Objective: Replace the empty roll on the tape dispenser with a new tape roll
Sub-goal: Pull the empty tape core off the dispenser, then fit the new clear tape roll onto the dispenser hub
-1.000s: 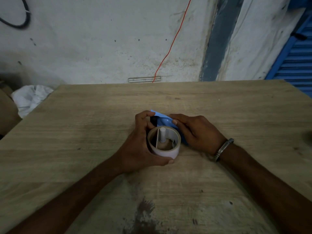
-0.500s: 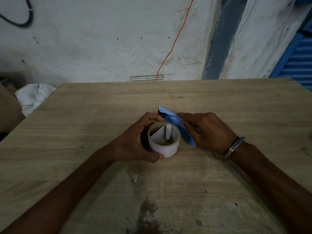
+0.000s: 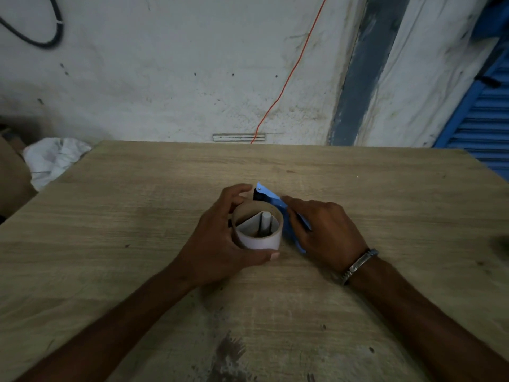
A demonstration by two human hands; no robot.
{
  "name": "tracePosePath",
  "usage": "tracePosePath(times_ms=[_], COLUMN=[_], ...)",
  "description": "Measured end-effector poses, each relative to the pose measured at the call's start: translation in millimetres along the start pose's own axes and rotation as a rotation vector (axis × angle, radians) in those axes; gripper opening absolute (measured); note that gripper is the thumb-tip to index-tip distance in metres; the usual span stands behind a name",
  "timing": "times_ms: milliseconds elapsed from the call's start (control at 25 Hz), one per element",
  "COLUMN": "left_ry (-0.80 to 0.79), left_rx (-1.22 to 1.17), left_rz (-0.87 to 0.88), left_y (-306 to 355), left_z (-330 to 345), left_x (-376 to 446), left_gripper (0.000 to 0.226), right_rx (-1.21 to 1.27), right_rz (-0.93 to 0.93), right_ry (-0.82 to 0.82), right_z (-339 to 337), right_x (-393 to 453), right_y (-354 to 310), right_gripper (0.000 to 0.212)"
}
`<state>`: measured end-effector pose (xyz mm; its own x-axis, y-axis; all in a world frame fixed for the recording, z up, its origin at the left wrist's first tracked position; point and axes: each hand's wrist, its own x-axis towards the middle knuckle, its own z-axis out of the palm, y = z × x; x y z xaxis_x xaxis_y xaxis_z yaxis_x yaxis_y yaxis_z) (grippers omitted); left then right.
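A blue tape dispenser (image 3: 271, 199) lies on its side near the middle of the wooden table (image 3: 385, 188). A bare cardboard roll (image 3: 260, 239) stands over its white spindle (image 3: 266, 219), which shows inside the ring. My left hand (image 3: 220, 238) wraps the roll from the left, thumb under its front and fingers behind it. My right hand (image 3: 325, 232) presses down on the dispenser's blue frame to the right of the roll. The dispenser's handle is hidden under that hand. No other tape roll is in view.
A crumpled white cloth (image 3: 52, 161) lies off the table's far left corner. An orange wire (image 3: 286, 78) runs down the stained wall behind. A blue shutter (image 3: 484, 119) is at the right. A dark stain (image 3: 228, 354) marks the table's near side.
My left hand's fingers have shifted further around the roll, and the roll sits slightly tilted and higher on the spindle. My right hand stays pressed on the dispenser.
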<state>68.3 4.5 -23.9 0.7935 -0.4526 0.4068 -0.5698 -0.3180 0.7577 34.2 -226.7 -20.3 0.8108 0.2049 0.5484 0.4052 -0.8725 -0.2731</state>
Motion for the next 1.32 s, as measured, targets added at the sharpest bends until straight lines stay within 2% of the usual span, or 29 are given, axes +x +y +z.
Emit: tracePosePath(times_ms=[80,280,360,480,560,600,680,840,920,1000,1080,1200,1320], left_ry=[0.038,0.256,0.287,0.268,0.234,0.208,0.172,0.140,0.171,0.172,0.086,-0.108,-0.205], left_rx=[-0.048,-0.258,-0.283,-0.202,-0.174,-0.161,-0.102,-0.053,-0.015,-0.034,-0.049,0.031,0.193], left_rz=[-0.015,0.017,0.028,0.076,0.115,0.151,0.227,0.249,0.281,0.302,0.304,0.331,0.294], left_y=[3.2,14.7,20.2,23.4,26.8,29.7,36.9,53.7,60.1,69.4,82.8,87.4,78.6], left_z=[1.6,-7.3,-12.3,-10.8,-6.3,-2.0,9.5,36.4,51.9,75.1,105.4,152.2,174.7], left_x=[-1.6,3.9,7.5,5.1,0.9,0.3,2.5,13.5,15.4,15.1,18.2,25.0,28.2], left_gripper=[0.121,0.115,0.115,0.118,0.116,0.113,0.109,0.117,0.104,0.086,0.079,0.073,0.072], right_rx=[-0.015,0.009,0.045,0.392,0.592,0.589,0.535,0.518,0.336,0.058,-0.115,-0.098,-0.115], right_rz=[0.003,0.088,0.139,0.212,0.188,0.158,0.122,0.262,0.364,0.456,0.540,0.630,0.639], right_ry=[-0.003,-0.111,-0.131,-0.047,-0.099,-0.138,-0.126,0.014,0.083,0.057,-0.013,-0.009,-0.029], right_z=[-1.4,-3.4,-13.7,-43.4,-54.4,-56.0,-55.6,-76.5,-91.7,-104.9,-116.2,-127.2,-138.0], right_x=[-0.5,-1.0,1.2,5.3,6.5,4.9,2.4,-14.9,-35.7,-61.7,-88.8,-116.5,-134.5], right_y=[0.8,-4.3,-5.8,-11.6,-23.4,-30.5,-38.6,-16.5,10.0,38.5,61.7,73.0,74.5], right_gripper=[0.047,0.045,0.050,0.060,0.072,0.081,0.092,0.088,0.088,0.094,0.097,0.097,0.100])
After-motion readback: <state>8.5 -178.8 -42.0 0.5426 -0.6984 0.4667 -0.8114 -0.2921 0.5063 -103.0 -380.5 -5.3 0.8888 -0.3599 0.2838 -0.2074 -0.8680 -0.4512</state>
